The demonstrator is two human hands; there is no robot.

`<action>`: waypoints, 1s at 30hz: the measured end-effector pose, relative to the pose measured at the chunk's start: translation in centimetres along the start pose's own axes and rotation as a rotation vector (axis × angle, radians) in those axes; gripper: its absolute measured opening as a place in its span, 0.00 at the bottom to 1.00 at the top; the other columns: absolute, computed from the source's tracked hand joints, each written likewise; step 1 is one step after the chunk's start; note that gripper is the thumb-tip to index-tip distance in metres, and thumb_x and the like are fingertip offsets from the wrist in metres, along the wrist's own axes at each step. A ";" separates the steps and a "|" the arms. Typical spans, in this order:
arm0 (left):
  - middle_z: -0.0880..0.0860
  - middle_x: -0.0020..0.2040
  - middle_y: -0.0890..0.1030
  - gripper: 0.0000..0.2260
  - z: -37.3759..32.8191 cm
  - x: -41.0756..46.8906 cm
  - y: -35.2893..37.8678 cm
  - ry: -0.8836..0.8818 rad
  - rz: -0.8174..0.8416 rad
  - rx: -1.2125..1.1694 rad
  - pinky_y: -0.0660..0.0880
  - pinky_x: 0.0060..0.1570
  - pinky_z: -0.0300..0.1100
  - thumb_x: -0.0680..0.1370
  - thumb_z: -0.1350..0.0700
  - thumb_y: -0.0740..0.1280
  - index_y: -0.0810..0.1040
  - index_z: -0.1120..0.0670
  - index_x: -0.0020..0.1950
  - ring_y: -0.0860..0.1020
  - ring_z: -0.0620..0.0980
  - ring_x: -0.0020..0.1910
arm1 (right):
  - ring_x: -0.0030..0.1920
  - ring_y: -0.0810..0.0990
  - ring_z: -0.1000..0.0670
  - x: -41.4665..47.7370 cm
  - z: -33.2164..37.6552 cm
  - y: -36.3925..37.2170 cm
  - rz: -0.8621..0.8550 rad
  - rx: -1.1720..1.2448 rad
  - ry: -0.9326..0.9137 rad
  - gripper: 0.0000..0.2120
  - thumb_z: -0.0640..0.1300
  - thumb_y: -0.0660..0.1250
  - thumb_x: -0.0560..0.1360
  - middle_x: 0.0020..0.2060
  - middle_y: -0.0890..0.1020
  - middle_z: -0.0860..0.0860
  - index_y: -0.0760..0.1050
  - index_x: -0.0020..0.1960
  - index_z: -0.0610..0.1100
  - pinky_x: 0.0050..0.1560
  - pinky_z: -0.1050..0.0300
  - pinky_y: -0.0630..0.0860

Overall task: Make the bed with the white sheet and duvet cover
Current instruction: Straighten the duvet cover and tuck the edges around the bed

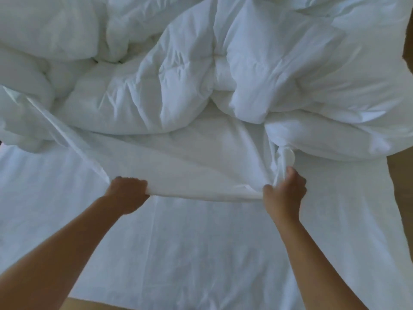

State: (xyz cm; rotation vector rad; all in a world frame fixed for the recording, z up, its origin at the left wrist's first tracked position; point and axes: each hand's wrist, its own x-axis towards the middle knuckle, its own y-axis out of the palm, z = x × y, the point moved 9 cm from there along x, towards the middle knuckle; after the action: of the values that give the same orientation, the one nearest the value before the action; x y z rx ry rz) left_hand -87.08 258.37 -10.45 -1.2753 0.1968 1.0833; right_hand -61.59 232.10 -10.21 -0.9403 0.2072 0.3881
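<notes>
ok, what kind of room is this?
Probably a bedroom: a white sheet spread flat, a rumpled duvet heaped on it, left hand and right hand gripping the duvet cover by its edge.

You are looking down over a bed [201,253] that fills nearly the whole view. Past its right edge you see a strip of tan floor [405,186], smooth and wood-toned. Another sliver of the same floor shows along the bottom, just below the bed's near edge. The light is soft and cool, faintly blue, with gentle shadows and no hard edges.
</notes>
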 end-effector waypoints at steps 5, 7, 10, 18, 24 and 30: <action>0.52 0.53 0.80 0.10 -2.6 -3.5 2.2 0.275 -0.132 -0.246 0.70 0.45 0.45 0.80 0.52 0.55 0.70 0.53 0.58 0.79 0.55 0.51 | 0.67 0.67 0.47 -14.7 11.0 17.3 0.843 -0.502 -0.620 0.27 0.48 0.63 0.73 0.67 0.70 0.50 0.63 0.70 0.47 0.68 0.52 0.60; 0.51 0.50 0.80 0.09 0.9 -4.0 3.0 0.312 -0.167 -0.334 0.67 0.40 0.42 0.78 0.54 0.57 0.71 0.52 0.55 0.79 0.54 0.48 | 0.56 0.77 0.46 -19.5 15.3 22.6 0.904 -0.467 -0.638 0.17 0.48 0.62 0.74 0.57 0.77 0.49 0.70 0.62 0.46 0.50 0.56 0.70; 0.50 0.52 0.78 0.12 9.8 -2.9 4.8 0.355 -0.244 -0.326 0.68 0.45 0.44 0.77 0.47 0.56 0.71 0.51 0.56 0.78 0.53 0.52 | 0.44 0.80 0.43 -22.1 22.2 25.0 0.596 -0.491 -0.811 0.13 0.53 0.58 0.79 0.44 0.81 0.46 0.73 0.52 0.44 0.38 0.56 0.64; 0.55 0.76 0.57 0.30 16.7 4.2 4.9 0.486 -0.470 0.093 0.45 0.71 0.62 0.77 0.43 0.61 0.57 0.51 0.76 0.54 0.54 0.76 | 0.23 0.61 0.57 -19.5 23.0 19.9 0.578 -0.055 -0.436 0.22 0.56 0.64 0.75 0.21 0.63 0.57 0.64 0.29 0.46 0.26 0.63 0.56; 0.55 0.65 0.74 0.21 10.2 2.3 1.3 0.582 -0.561 -0.591 0.56 0.69 0.50 0.75 0.57 0.66 0.70 0.57 0.67 0.72 0.56 0.65 | 0.26 0.69 0.60 -19.4 24.8 20.5 0.510 -0.174 -0.484 0.17 0.47 0.73 0.68 0.27 0.69 0.56 0.64 0.35 0.51 0.28 0.69 0.65; 0.52 0.36 0.74 0.06 15.2 3.6 0.8 0.240 -0.467 -0.862 0.62 0.33 0.43 0.73 0.65 0.56 0.66 0.56 0.40 0.71 0.54 0.37 | 0.49 0.74 0.46 -17.2 22.8 22.0 0.393 -0.511 -0.528 0.28 0.38 0.60 0.76 0.53 0.71 0.48 0.57 0.73 0.51 0.46 0.58 0.70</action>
State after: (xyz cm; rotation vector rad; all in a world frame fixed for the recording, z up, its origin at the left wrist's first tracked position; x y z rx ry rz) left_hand -92.22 272.96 -8.05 -2.0903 -0.4251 0.5998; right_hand -86.17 258.39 -7.62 -1.2602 -0.2080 1.0702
